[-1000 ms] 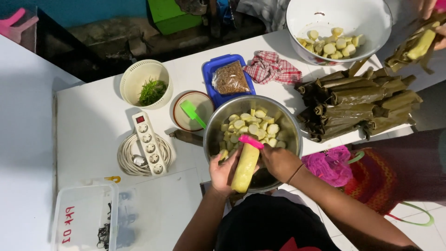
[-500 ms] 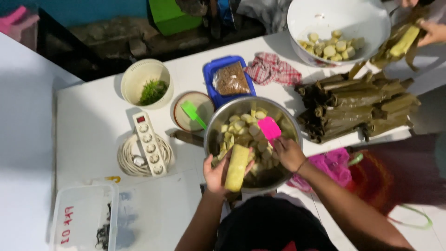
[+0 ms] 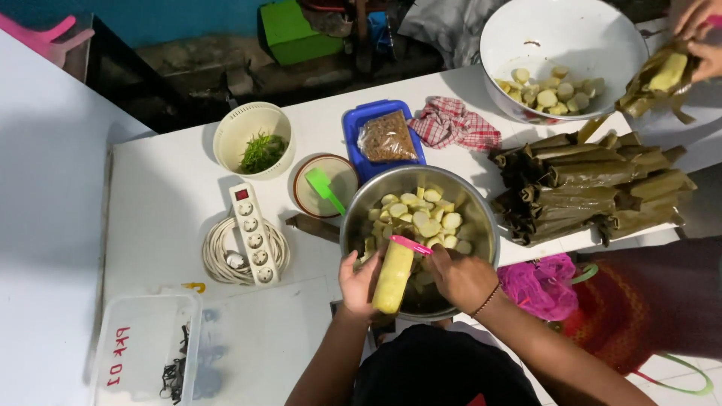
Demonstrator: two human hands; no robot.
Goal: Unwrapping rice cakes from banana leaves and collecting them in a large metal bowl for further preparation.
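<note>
Now left hand (image 3: 359,282) fingers curled round a yellow roll (image 3: 392,276), right hand (image 3: 460,277) fingers pinching a pink blade (image 3: 411,245).

Bare table (image 3: 165,188) lies left; power strip (image 3: 253,234), steel bowl (image 3: 481,218) and leaf-wrapped rolls (image 3: 594,188) crowd elsewhere.

A single head-worn camera looks steeply down from close above both hands (image 3: 421,280) onto the white rectangular table (image 3: 165,195) stretching ahead of them.
</note>
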